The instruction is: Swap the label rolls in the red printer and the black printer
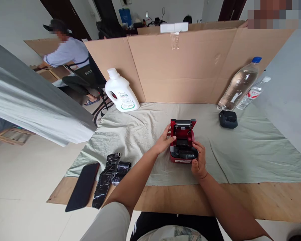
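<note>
A small red and black label printer [182,160] rests on the cloth in front of me, its lid raised and its inside showing. My left hand [165,140] grips its left side, with the thumb over the near rim and the fingers along the outer wall. On the other side, my right hand [199,161] is curled around the right front corner, the thumb low and the fingers against the casing. To the left of my left forearm lie a crumpled strip of black ribbon film [102,184] on a core and a black film roll [122,171].
A dark phone [82,187] lies at the left table edge. A white jug [122,92] stands back left. A large bottle [239,85], a smaller bottle [252,93] and a black device [228,119] are back right. A cardboard screen [180,70] borders the back. Another person [70,52] sits beyond.
</note>
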Motion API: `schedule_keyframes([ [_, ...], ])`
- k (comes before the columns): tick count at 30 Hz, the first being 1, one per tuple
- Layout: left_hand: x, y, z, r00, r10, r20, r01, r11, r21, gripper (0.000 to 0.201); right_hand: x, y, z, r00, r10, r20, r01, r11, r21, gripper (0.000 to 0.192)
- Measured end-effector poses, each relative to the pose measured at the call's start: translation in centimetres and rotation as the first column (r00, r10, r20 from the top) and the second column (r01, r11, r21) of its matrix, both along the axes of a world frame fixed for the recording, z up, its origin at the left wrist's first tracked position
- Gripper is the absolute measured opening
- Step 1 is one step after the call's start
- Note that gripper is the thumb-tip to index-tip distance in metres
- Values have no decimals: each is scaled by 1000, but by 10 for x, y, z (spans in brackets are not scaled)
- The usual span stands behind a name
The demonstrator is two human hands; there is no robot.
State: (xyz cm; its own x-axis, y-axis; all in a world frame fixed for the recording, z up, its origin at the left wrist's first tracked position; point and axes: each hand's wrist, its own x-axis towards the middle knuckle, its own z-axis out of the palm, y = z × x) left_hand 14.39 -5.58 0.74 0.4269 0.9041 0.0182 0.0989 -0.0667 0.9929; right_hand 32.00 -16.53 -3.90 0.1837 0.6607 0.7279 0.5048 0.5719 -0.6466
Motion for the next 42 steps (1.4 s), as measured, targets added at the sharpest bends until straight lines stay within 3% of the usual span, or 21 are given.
schedule_keyframes([
  [3, 10, -5, 11, 931, 282, -231, -254, 956, 146, 45, 0, 2, -2, 999, 13, -36, -13, 1000, 5, 56],
  [5, 18, -10, 20, 840, 388, -380, -284, 910, 301, 23, 1, 3, -3, 999, 11, -49, -10, 1000, 12, 57],
  [8, 33, -13, 33, 776, 217, -593, 50, 915, 400, 12, 3, 5, -6, 998, 5, -58, -4, 1000, 13, 54],
  [10, 44, -9, 38, 677, 120, -726, 277, 873, 402, 10, 4, 5, -7, 999, -3, -52, 3, 1000, 12, 53],
  [12, 55, -2, 38, 573, 90, -815, 416, 824, 384, 13, 5, 6, -7, 999, -11, -42, 11, 1000, 14, 51],
  [14, 64, 5, 35, 504, 48, -863, 490, 807, 330, 15, 5, 6, -8, 999, -16, -28, 16, 1000, 17, 49],
  [16, 72, 11, 33, 474, -6, -880, 490, 833, 259, 11, 6, 7, -8, 1000, -21, -15, 21, 1000, 20, 46],
  [20, 74, 9, 41, 513, -34, -858, 420, 881, 217, 13, 6, 7, -10, 999, -33, 0, 33, 999, 16, 41],
  [22, 62, 3, 51, 628, -79, -774, 395, 890, 229, 20, 7, 7, -11, 999, -33, 4, 32, 999, 14, 40],
  [25, 23, 0, 65, 836, -307, -455, 397, 911, 113, 31, 7, 6, -10, 999, -38, 9, 38, 999, 6, 40],
  [27, -14, 8, 68, 844, -457, -282, 468, 883, -31, 40, 7, 5, -9, 999, -41, 13, 41, 999, -6, 40],
  [29, -55, 24, 65, 812, -502, -298, 477, 865, -159, 44, 7, 5, -8, 999, -43, 15, 43, 999, -11, 39],
  [32, -110, 58, 54, 786, -305, -538, 251, 952, -173, 38, 6, 5, -8, 998, -57, 20, 57, 998, -2, 39],
  [35, -145, 88, 49, 689, -7, -725, 33, 999, 22, 35, 5, 5, -8, 997, -71, 20, 71, 997, 4, 39],
  [38, -156, 107, 53, 640, 107, -761, -6, 991, 134, 37, 4, 5, -10, 997, -75, 21, 75, 997, 1, 39],
  [42, -150, 122, 57, 641, 125, -758, 2, 987, 164, 37, 4, 5, -10, 997, -75, 35, 75, 997, -3, 39],
])
